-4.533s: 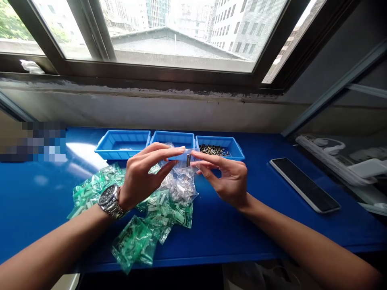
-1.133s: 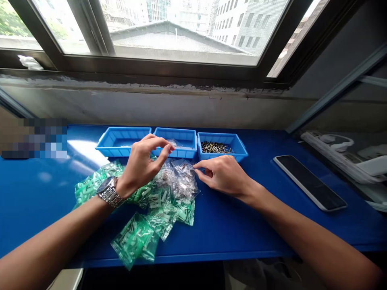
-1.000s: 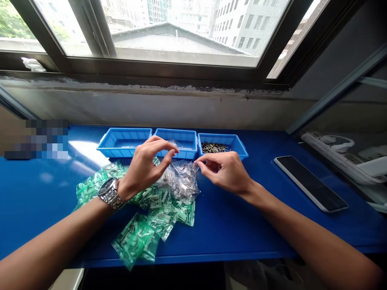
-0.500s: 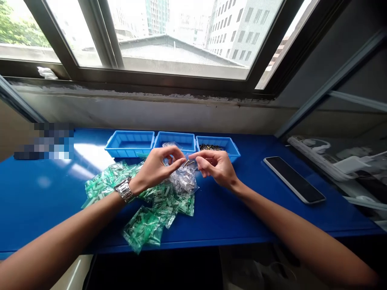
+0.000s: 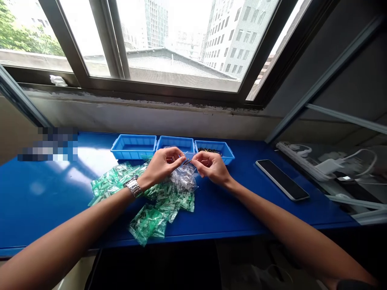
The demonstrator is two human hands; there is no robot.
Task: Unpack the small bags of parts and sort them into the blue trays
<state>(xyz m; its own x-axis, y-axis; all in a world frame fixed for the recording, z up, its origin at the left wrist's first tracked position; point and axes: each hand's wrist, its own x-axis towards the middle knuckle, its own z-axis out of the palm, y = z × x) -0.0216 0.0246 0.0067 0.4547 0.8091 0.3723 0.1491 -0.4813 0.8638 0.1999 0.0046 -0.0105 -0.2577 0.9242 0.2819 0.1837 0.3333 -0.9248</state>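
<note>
Well, the left hand (image 5: pixel 163 165) and right hand (image 5: pixel 211 167) are pinching their grips shut on small metal pins (image 5: pixel 187 161), just above a clear plastic bag (image 5: pixel 184 180) on the counter (image 5: pixel 45 193), blue trays (image 5: pixel 133 154) sitting at twelve o'clock

Daylight pours in through the window (image 5: pixel 181 44), washing the sky and far buildings nearly white, and throws a pale glare across the glossy blue bench top (image 5: pixel 87 161). Shadows stay soft. The wide lens bows straight lines toward the edges, and the tiny metal pins (image 5: pixel 187 161) look slightly blurred, perhaps only from their size.
</note>
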